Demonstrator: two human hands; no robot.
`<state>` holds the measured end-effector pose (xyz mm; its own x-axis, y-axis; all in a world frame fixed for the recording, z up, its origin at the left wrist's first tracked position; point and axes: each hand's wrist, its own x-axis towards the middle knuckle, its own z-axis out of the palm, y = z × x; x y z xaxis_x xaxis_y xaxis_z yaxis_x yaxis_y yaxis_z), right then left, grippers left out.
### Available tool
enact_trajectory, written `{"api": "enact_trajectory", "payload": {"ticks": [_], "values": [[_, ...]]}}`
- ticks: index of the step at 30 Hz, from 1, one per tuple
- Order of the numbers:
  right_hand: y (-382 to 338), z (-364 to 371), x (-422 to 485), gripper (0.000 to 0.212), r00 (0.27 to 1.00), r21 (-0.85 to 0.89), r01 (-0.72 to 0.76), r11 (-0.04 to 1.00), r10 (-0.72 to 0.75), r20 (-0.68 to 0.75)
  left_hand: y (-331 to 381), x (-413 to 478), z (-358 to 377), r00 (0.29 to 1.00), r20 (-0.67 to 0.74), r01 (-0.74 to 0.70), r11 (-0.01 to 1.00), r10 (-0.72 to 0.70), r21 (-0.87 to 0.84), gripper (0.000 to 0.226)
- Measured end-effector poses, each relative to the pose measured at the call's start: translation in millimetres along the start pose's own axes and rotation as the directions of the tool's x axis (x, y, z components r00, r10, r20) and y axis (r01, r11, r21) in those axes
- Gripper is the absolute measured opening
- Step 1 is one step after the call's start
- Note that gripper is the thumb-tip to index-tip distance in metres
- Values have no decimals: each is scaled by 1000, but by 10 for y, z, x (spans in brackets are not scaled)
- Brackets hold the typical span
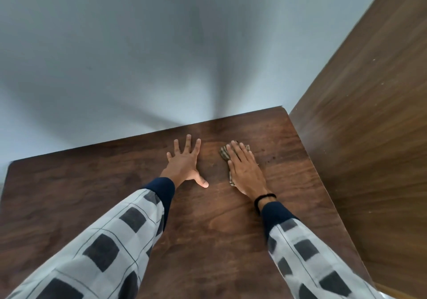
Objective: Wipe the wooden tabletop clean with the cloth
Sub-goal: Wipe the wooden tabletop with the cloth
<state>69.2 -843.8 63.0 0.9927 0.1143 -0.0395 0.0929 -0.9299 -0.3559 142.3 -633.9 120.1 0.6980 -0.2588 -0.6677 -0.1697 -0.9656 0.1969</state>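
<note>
Cloth [225, 154] lies flattened beneath the right hand's [245, 169] straight fingers [235, 147] on the tabletop [208, 218]; left hand [184, 162] splayed, empty.

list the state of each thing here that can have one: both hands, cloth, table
left hand: flat on the tabletop, fingers spread, holding nothing
right hand: flat on the cloth, fingers straight, pressing it down
cloth: bunched, mostly covered by the right hand, lying near the far right corner
tabletop: bare wood, a few dark specks just right of the cloth
</note>
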Motion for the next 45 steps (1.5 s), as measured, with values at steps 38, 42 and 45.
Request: {"api": "enact_trajectory", "payload": {"ticks": [38, 42, 45], "values": [[392, -161, 494, 56, 1000, -30, 1, 1000, -2, -24, 18, -8, -20, 1000, 0, 8, 1000, -8, -9, 158], [355, -164, 1004, 53, 975, -25, -209, 978, 207, -80, 26, -4, -25, 1000, -11, 9, 1000, -9, -4, 158], [150, -85, 859, 58, 998, -71, -58, 996, 57, -16, 15, 9, -29, 1000, -8, 8, 1000, -8, -2, 158]]}}
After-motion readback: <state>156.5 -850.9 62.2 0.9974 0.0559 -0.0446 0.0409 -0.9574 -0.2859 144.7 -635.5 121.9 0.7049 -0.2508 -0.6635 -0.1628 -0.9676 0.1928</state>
